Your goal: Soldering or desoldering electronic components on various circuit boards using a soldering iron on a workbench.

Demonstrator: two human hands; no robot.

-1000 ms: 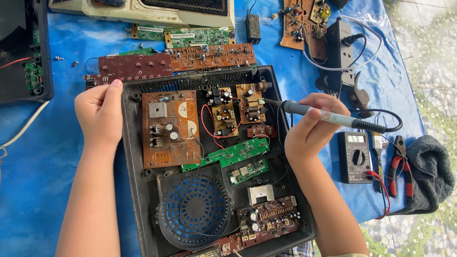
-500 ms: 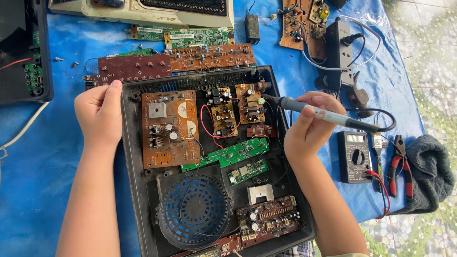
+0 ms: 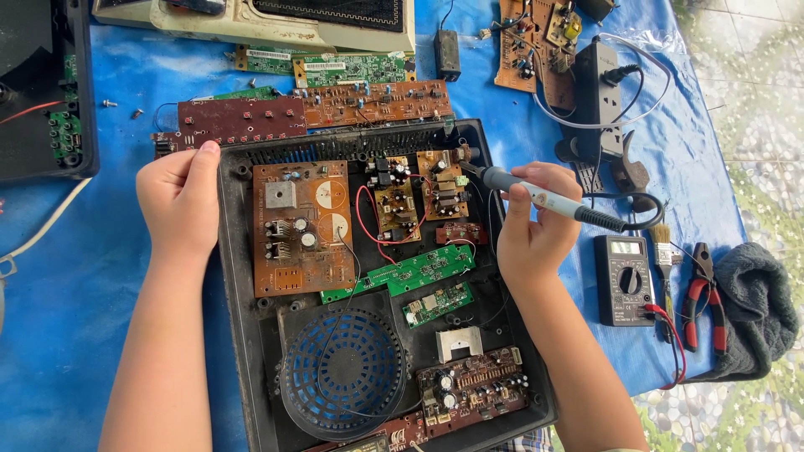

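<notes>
At the counter's (image 3: 50, 335) far left edge, a black casing (image 3: 38, 92) with a green board in its side, blue cloth spread underneath. Just right of it, two loose screws (image 3: 121, 107) on the cloth. Next, the left hand (image 3: 177, 201), grip curled over the left rim of the open black housing (image 3: 243, 335), thumb lying on the rim's upper left corner, fingers folded outside the wall. Inside the housing, from left: a large brown circuit board (image 3: 301, 230) with a metal square and pale discs, a blue round fan grille (image 3: 343, 372) below it, red wires looping to two small brown boards (image 3: 419, 197) near the top wall, a green strip board (image 3: 410, 272) slanting across the middle. Beyond the top wall, a long dark red board (image 3: 301, 113) and green boards lying flat. Further right, the right hand (image 3: 532, 226), grip pinched around a soldering iron (image 3: 544, 197), tip touching or just above the small boards at the housing's upper right, cord trailing off right. Toward the counter's right edge: a black power strip (image 3: 596, 92), a dark multimeter (image 3: 624, 276) with red lead, a small brush (image 3: 663, 251), red-handled pliers (image 3: 702, 301), a grey cloth (image 3: 758, 310).
</notes>
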